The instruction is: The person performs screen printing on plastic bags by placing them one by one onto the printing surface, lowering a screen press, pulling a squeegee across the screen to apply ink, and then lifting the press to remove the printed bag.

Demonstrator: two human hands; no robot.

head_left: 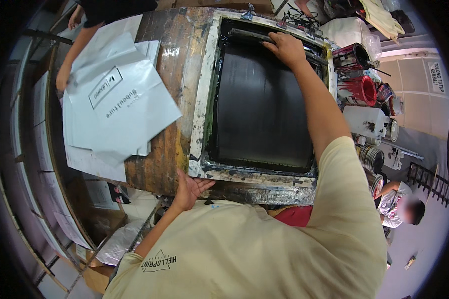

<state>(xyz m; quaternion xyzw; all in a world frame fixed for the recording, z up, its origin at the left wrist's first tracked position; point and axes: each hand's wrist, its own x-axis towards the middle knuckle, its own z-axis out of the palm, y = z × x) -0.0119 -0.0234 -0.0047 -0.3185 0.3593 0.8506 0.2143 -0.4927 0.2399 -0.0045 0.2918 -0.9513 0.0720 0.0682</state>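
Observation:
A screen-printing frame (pixel 202 107) with white, paint-stained wooden sides lies on the worn table, its dark mesh (pixel 259 109) smeared with black ink. At the far end of the mesh, my right hand (pixel 287 49) grips a long squeegee (pixel 248 35) lying crosswise inside the frame. Part of its bar is hidden under my hand. Near the frame's close left corner, my left hand (pixel 189 192) is open, palm up, fingers stretched along the edge. Whether it touches the frame, I cannot tell.
White printed sheets (pixel 129 109) lie in a loose stack on the table's left, with a co-worker's hand (pixel 63 75) at their edge. Ink-stained cans (pixel 356 91) and a white plastic jug (pixel 365 120) stand to the right. A rack (pixel 47 134) runs along the left; another person (pixel 396 204) is at far right.

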